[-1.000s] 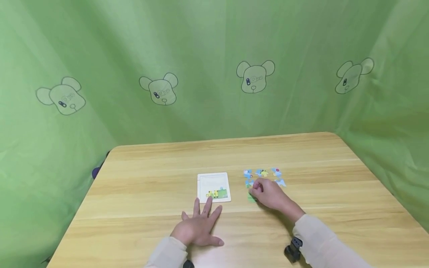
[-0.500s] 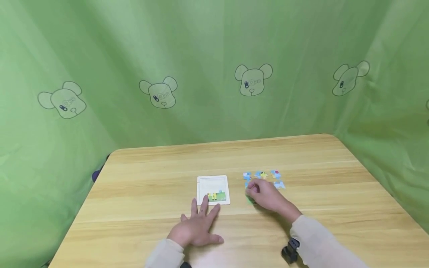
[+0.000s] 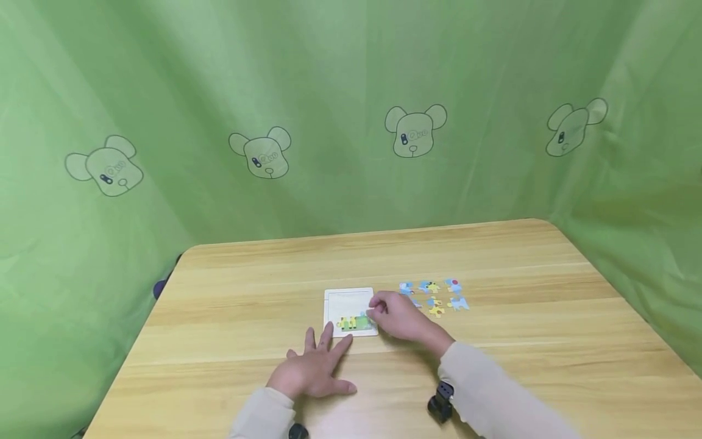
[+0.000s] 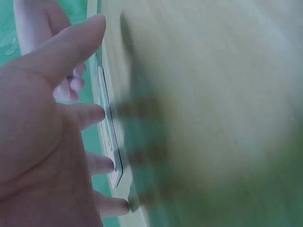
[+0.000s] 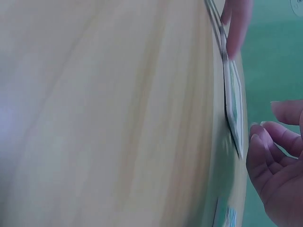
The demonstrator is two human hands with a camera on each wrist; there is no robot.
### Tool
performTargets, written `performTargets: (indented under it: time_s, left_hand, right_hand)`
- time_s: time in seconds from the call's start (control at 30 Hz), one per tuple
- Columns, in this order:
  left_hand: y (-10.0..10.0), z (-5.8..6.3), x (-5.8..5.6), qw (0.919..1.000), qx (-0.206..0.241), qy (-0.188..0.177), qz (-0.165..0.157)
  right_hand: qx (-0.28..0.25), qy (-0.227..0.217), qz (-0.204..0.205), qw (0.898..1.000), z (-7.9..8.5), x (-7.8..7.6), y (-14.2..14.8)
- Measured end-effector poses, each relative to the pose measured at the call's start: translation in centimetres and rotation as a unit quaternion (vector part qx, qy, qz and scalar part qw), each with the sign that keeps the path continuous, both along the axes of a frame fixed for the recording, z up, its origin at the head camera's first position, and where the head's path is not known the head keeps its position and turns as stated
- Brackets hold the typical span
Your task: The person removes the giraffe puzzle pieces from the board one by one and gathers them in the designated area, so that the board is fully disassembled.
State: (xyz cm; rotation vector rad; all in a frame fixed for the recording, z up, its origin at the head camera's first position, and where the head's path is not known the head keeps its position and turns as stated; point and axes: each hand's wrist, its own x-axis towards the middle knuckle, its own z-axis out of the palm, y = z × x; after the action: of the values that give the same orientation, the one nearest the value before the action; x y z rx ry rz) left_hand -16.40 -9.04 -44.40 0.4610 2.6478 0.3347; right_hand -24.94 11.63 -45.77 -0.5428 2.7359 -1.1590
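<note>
A white square puzzle tray (image 3: 348, 297) lies on the table, with several joined green and yellow puzzle pieces (image 3: 351, 323) along its near side. My left hand (image 3: 309, 370) is spread, its fingertips at the tray's near left edge. At the tray's right side, my right hand (image 3: 400, 314) has thumb and fingers brought together, pinching a small puzzle piece mostly hidden by the fingers. From the right wrist view, the right hand (image 5: 277, 151) is seen beyond the tray (image 5: 232, 94). In the left wrist view, the left hand (image 4: 42, 127) has straight fingers beside the tray (image 4: 110, 127).
Several loose puzzle pieces, among them a blue one (image 3: 457, 303) and a yellow one (image 3: 436, 310), lie on the wooden table (image 3: 521, 292) right of the tray. A green curtain (image 3: 329, 201) with bear-head drawings hangs behind the table.
My right hand has moved left from the loose pieces to the tray. A green piece that lay under it is gone from that spot. The left hand has hardly moved.
</note>
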Motion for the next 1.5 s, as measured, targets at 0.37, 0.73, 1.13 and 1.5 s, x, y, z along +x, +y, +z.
performTargets:
  time_s: [0.37, 0.73, 1.13, 1.5]
  left_hand:
    - [0.3, -0.5, 0.3, 0.9994, -0.03, 0.013, -0.009]
    - [0.4, -0.5, 0.0, 0.9992, -0.038, 0.012, -0.007]
    - [0.4, -0.4, 0.1, 0.9992, -0.04, 0.003, -0.002]
    - [0.4, -0.5, 0.2, 0.9993, -0.038, -0.003, 0.0]
  right_hand:
    - [0.025, 0.028, 0.053, 0.998, -0.5, -0.5, -3.8]
    - [0.08, 0.06, 0.062, 0.993, -0.6, -0.3, -4.3]
    - [0.097, 0.052, 0.051, 0.993, -0.6, -0.1, -4.3]
    - [0.091, 0.034, 0.046, 0.994, -1.1, -0.3, -4.3]
